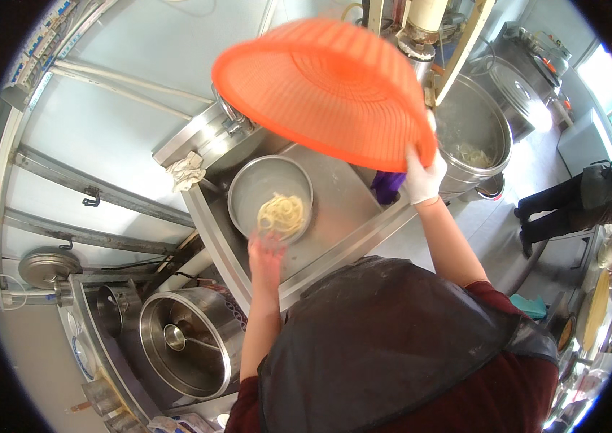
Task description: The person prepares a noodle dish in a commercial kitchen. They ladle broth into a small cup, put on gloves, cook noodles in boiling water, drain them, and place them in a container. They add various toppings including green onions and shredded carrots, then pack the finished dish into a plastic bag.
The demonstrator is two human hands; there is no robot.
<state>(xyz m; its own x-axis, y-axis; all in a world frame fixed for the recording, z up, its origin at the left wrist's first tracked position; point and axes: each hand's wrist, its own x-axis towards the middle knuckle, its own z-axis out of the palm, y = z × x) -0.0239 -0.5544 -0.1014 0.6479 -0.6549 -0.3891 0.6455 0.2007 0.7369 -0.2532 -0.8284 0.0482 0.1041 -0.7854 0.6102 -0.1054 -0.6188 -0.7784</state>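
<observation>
My right hand (pixel 424 176), in a white glove, grips the rim of a large orange plastic colander (pixel 333 92). The colander is tipped on its side above the sink, its hollow facing me, and no food shows inside. Below it a round metal basin (pixel 246 184) stands in the stainless steel sink (pixel 333 200). Pale thick noodles (pixel 281 214) lie in a heap in the basin. My left hand (pixel 267 251) is at the basin's near rim, fingers towards the noodles. Motion blur hides whether those fingers hold anything.
A crumpled cloth (pixel 186 170) lies on the sink's left corner, below a tap (pixel 236 124). A steaming pot (pixel 474 130) stands to the right. At lower left is a deep steel pot (pixel 187 346) with a ladle inside. Another person's legs (pixel 555 203) show at far right.
</observation>
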